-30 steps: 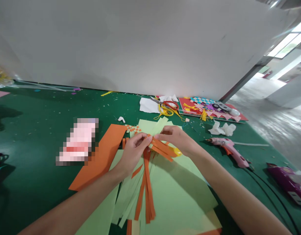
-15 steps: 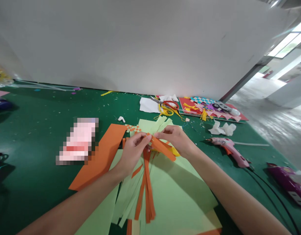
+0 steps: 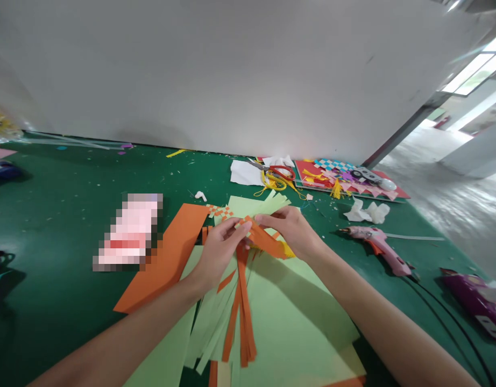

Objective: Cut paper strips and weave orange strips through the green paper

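Observation:
Between both hands is a small weave of orange paper strips (image 3: 268, 242) and pale green paper strips (image 3: 278, 202), its ends fanning outward. My left hand (image 3: 221, 244) pinches the left side of the weave with thumb and fingers. At its upper right, my right hand (image 3: 290, 228) is closed with the thumb and fingertips on the strips. Under them lie light green sheets (image 3: 300, 317), with loose orange strips (image 3: 242, 317) and green strips on top. A finished-looking orange-and-green checkered piece (image 3: 220, 211) rests just beyond my left hand. Something yellow shows partly behind my right hand.
An orange sheet (image 3: 167, 260) and a blurred-out pink object (image 3: 129, 234) lie to the left. Scissors (image 3: 274, 177) sit at the back. A pink glue gun (image 3: 379, 247) with a cord and a purple tool (image 3: 476, 303) are on the right. A wall (image 3: 215, 75) stands behind.
The orange strips have bent and swung slightly upward toward my right hand. The green strip ends have shifted a little to the right. Both hands stay in nearly the same place.

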`<state>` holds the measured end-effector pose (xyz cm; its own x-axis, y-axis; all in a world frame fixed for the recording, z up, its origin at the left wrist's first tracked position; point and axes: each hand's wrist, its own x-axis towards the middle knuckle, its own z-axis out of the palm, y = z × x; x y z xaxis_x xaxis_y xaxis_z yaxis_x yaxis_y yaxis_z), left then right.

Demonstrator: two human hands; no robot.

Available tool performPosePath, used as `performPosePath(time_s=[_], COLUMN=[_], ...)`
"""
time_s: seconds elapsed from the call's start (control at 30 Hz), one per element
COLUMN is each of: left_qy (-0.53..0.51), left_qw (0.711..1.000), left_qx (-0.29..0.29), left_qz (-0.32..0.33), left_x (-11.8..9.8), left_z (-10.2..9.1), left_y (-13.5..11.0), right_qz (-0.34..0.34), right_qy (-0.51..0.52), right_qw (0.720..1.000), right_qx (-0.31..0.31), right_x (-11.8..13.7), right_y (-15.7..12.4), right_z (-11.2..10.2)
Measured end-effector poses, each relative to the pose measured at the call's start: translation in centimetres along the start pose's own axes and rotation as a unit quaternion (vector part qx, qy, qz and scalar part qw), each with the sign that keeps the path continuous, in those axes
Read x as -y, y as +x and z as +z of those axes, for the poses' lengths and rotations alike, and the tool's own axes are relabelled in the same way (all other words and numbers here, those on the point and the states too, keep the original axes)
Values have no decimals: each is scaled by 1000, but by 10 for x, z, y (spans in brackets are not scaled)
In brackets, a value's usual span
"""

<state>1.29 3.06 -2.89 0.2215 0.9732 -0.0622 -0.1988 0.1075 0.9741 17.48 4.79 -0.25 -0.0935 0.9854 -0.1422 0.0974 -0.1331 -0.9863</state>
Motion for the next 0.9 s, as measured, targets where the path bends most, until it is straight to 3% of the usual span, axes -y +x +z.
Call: performPosePath(time_s=[0.33,0.57,0.77,0.9], left_qy=[-5,-5,-1,20], left_qw=[1000,999,998,998], left_qx=[-30,-38,-57,-56], left_qz=[8,12,10,0], left_x=[5,6,3,2], left_z=[-2,-2,-1,-2], left_y=[2,2,2,1], right_qz=[-8,23,38,14], right_qy=[90,142,139,141], right_qw=[996,989,989,990], right_qx=[7,19,20,2], right_x=[-5,-6,-7,-6], right_y=[-3,-9,-10,-5], right_z=[8,15,17,13])
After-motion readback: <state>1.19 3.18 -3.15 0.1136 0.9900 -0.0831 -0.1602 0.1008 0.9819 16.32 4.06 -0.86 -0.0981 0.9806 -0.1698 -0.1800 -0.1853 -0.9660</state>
